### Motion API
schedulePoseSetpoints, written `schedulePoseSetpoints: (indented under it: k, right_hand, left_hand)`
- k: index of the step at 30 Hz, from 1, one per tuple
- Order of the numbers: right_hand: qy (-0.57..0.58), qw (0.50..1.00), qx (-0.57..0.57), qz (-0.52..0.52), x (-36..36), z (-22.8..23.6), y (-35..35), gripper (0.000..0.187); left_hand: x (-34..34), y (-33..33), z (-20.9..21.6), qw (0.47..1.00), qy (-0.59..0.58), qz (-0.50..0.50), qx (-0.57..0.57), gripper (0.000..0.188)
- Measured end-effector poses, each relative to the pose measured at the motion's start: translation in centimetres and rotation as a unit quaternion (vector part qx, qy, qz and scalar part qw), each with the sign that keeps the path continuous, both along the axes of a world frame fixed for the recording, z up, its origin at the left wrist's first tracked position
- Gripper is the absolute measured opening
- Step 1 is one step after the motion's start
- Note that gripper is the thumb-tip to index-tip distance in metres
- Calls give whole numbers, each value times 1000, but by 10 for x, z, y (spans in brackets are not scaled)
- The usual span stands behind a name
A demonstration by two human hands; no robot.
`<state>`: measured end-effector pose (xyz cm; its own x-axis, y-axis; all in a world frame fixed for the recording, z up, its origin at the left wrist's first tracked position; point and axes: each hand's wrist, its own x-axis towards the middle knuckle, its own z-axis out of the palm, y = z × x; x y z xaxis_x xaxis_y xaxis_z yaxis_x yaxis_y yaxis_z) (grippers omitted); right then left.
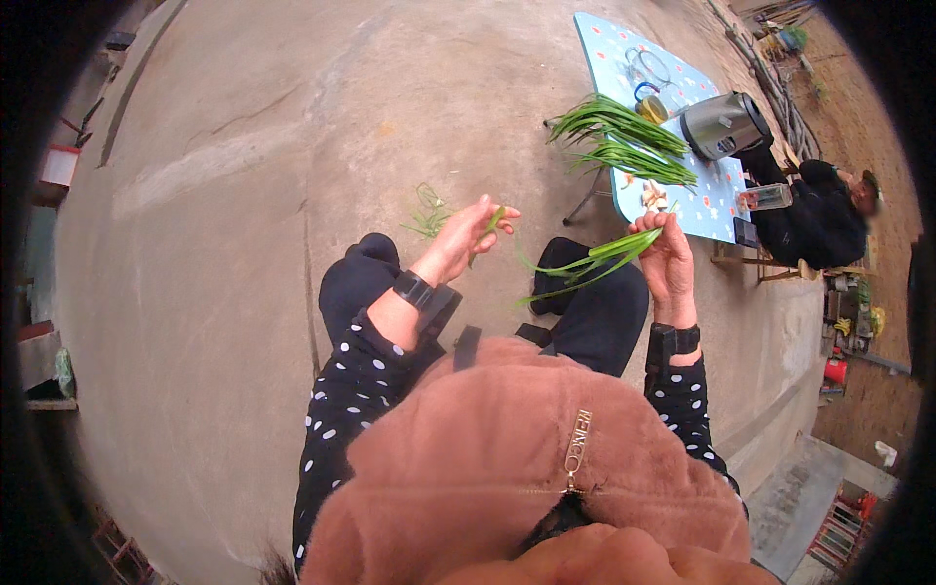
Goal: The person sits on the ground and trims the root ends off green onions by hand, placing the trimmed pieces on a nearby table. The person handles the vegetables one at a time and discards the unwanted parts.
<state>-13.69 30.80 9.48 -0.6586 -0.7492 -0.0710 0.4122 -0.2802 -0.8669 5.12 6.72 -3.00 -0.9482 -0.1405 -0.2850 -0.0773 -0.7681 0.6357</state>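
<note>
In my right hand (667, 261), fingers pinched together, is a small bunch of garlic chives (606, 255). Their long flat leaves trail left across my knee. To the left, over the ground between my knees, my left hand (462, 240) has a green leaf (490, 230) between its thumb and partly stretched fingers. Just beyond that hand, a loose little heap of thin green leaves (429, 211) lies on the concrete. A larger bunch of garlic chives (624, 138) rests on the low table (717, 205), its leaf tips hanging over the left edge.
On the blue flowered table stand a silver cylindrical appliance (723, 127), a glass jar (650, 105) and a clear glass (765, 197). Pale peel-like pieces (654, 196) lie near its close edge. Another person (814, 214) in dark clothes sits beyond it.
</note>
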Motion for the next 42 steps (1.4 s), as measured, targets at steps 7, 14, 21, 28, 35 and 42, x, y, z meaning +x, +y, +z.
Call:
schedulePoseSetpoints:
  k: [7,14,21,28,35,42]
  right_hand:
    - [123,969,214,11,21,-5,-26,20]
    - [137,947,274,100,51,-34,-62,21]
    - [205,929,296,92,61,-63,-77,16]
    - [127,946,270,131,58,-60,-67,16]
    - [71,953,263,135,56,-65,-60,16]
    - [86,959,260,65,67,-74,-63,13]
  left_hand:
    - [-1,-11,4,737,5,145,-660,29]
    - [-3,13,15,979,91,-61,-170,29]
    - [-7,17,1,923,118,-64,-361,23]
    - [-3,16,4,948,98,-132,-274,20]
    - [-1,20,11,946,90,-186,-248,27]
    - [-1,32,12,938,108,-78,-322,24]
